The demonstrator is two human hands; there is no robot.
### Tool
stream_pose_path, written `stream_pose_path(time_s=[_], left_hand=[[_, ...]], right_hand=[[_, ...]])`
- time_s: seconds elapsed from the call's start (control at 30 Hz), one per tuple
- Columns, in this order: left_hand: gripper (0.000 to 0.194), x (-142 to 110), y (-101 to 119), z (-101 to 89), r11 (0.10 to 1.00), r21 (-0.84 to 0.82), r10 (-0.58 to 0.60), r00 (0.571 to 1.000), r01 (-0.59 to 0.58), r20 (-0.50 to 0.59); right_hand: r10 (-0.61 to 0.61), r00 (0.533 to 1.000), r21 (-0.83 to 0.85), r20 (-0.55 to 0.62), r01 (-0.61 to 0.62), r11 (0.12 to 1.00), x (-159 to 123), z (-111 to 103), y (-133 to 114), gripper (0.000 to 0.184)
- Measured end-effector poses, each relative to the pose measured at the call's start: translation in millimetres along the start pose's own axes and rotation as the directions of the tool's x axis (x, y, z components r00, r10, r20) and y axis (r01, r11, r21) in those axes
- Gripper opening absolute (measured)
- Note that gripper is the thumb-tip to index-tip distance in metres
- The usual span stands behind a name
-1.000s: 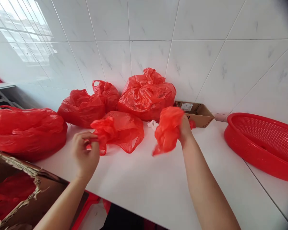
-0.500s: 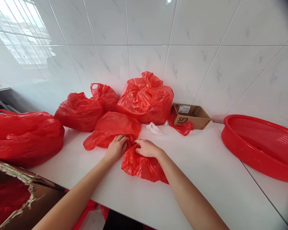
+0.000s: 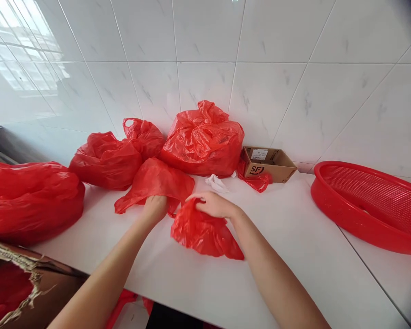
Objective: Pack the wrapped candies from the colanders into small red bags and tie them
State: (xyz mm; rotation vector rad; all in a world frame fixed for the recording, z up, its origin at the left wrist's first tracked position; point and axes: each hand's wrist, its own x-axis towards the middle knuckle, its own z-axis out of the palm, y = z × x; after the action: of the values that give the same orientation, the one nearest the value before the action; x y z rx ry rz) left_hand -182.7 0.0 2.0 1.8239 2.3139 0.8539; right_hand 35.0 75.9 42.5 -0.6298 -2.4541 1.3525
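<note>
Reaching beneath a thin red plastic bag (image 3: pixel 155 179), the left hand (image 3: pixel 154 206) has its fingers hidden, so its grip cannot be told. The right hand (image 3: pixel 214 204) lies half-open on a crumpled red bag (image 3: pixel 203 235) under its palm, showing no firm hold. Snagging fingers could tear the film; loose plastic could slide off the white counter (image 3: pixel 294 228).

Head-worn camera, facing forward, down (red plastic bag (image 3: pixel 205 233) close).

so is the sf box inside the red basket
No, the box sits on the counter, apart from the basket to its right.
</note>
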Motion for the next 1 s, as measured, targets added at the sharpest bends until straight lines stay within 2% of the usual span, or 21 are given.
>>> stream_pose_path(time_s=[0.07, 0.13, 0.17, 0.23, 0.3, 0.37, 0.4, 0.43, 0.5, 0.57, 0.6, 0.63, 0.7, 0.73, 0.77, 0.8, 0.83, 0.87, 0.9, 0.97, 1.0], left_hand=[[0.026, -31.9, 5.4, -10.2, 1.000, 0.022, 0.010, 1.000, -0.010, 0.014], [0.036, -66.1, 18.0, -22.7, 1.000, 0.025, 0.017, 1.000, -0.018, 0.022], [0.044, -81.4, 28.1, -27.9, 1.000, 0.016, 0.024, 0.999, -0.024, 0.028], [0.055, -104.4, 55.1, -31.1, 0.996, -0.085, 0.007, 0.999, -0.010, -0.034], [0.077, -113.8, 86.2, -20.8, 0.979, -0.169, 0.097, 0.989, -0.115, -0.114], [0.101, -108.5, 113.0, 0.8, 0.948, -0.171, 0.258, 0.963, -0.269, -0.081], [0.099, -100.7, 122.9, 13.2, 0.932, -0.166, 0.316, 0.946, -0.324, -0.070], [0.089, -90.2, 130.2, 24.7, 0.916, -0.178, 0.351, 0.933, -0.359, -0.073], [0.066, -63.9, 138.3, 41.6, 0.908, -0.288, 0.301, 0.952, -0.305, -0.060], [0.061, -36.3, 141.1, 48.3, 0.869, -0.464, 0.204, 0.979, -0.173, 0.018], [0.059, -24.0, 141.6, 48.5, 0.828, -0.550, 0.151, 0.988, -0.104, 0.040], [0.057, -13.7, 142.0, 47.5, 0.784, -0.619, 0.103, 0.993, -0.050, 0.051], [0.051, 0.1, 143.0, 44.5, 0.713, -0.701, 0.021, 0.999, 0.012, 0.038], [0.046, 3.4, 143.8, 43.5, 0.697, -0.717, -0.009, 1.000, 0.027, 0.028], [0.042, 4.6, 144.9, 43.2, 0.691, -0.722, -0.033, 0.999, 0.040, 0.024], [0.038, 4.2, 146.2, 43.7, 0.689, -0.723, -0.050, 0.998, 0.054, 0.028], [0.036, 2.6, 147.7, 44.7, 0.686, -0.724, -0.066, 0.997, 0.071, 0.036], [0.035, 0.3, 149.4, 46.1, 0.685, -0.724, -0.078, 0.996, 0.088, 0.047], [0.035, -2.4, 151.2, 47.6, 0.685, -0.722, -0.085, 0.995, 0.101, 0.058], [0.034, -7.5, 155.1, 49.8, 0.689, -0.716, -0.087, 0.994, 0.113, 0.073], [0.035, -9.7, 157.1, 50.4, 0.692, -0.713, -0.081, 0.994, 0.112, 0.077]], right_hand=[[0.008, 0.978, 0.193, -0.210, 0.034, 0.981, -5.3, -16.7, -1.8, 0.032], [0.072, 0.915, 0.364, -0.398, 0.085, 0.927, -11.2, -30.0, -0.3, 0.028], [0.103, 0.881, 0.404, -0.462, 0.106, 0.909, -14.5, -34.4, 1.7, 0.027], [0.158, 0.810, 0.427, -0.564, 0.124, 0.896, -22.2, -38.7, 7.3, 0.024], [0.240, 0.735, 0.444, -0.634, 0.091, 0.891, -32.7, -38.6, 12.4, 0.023], [0.337, 0.674, 0.498, -0.657, 0.052, 0.866, -47.0, -37.5, 14.5, 0.025], [0.373, 0.662, 0.534, -0.650, 0.050, 0.844, -55.8, -37.6, 14.6, 0.027], [0.398, 0.667, 0.571, -0.630, 0.052, 0.819, -65.5, -38.6, 14.4, 0.029], [0.432, 0.688, 0.632, -0.583, 0.051, 0.773, -87.3, -44.1, 16.1, 0.035], [0.461, 0.667, 0.648, -0.585, 0.042, 0.760, -110.5, -54.2, 23.2, 0.045], [0.479, 0.626, 0.634, -0.616, 0.032, 0.773, -121.9, -60.4, 28.9, 0.050], [0.492, 0.558, 0.603, -0.668, 0.019, 0.798, -132.6, -66.5, 35.3, 0.055], [0.453, 0.361, 0.469, -0.815, -0.047, 0.882, -150.2, -75.1, 46.4, 0.059], [0.376, 0.253, 0.361, -0.891, -0.108, 0.926, -156.3, -75.8, 49.0, 0.058], [0.250, 0.170, 0.222, -0.953, -0.170, 0.960, -160.2, -73.1, 48.5, 0.054], [0.085, 0.130, 0.056, -0.988, -0.214, 0.975, -161.9, -66.8, 44.7, 0.046], [-0.079, 0.142, -0.111, -0.987, -0.233, 0.966, -161.5, -57.0, 38.0, 0.036], [-0.219, 0.208, -0.263, -0.953, -0.213, 0.941, -159.5, -44.3, 29.1, 0.027], [-0.333, 0.308, -0.390, -0.891, -0.149, 0.909, -156.1, -30.0, 19.4, 0.021], [-0.439, 0.554, -0.516, -0.707, 0.020, 0.857, -147.2, -1.7, 3.2, 0.023], [-0.451, 0.639, -0.532, -0.622, 0.077, 0.843, -142.4, 9.5, -0.8, 0.026]])
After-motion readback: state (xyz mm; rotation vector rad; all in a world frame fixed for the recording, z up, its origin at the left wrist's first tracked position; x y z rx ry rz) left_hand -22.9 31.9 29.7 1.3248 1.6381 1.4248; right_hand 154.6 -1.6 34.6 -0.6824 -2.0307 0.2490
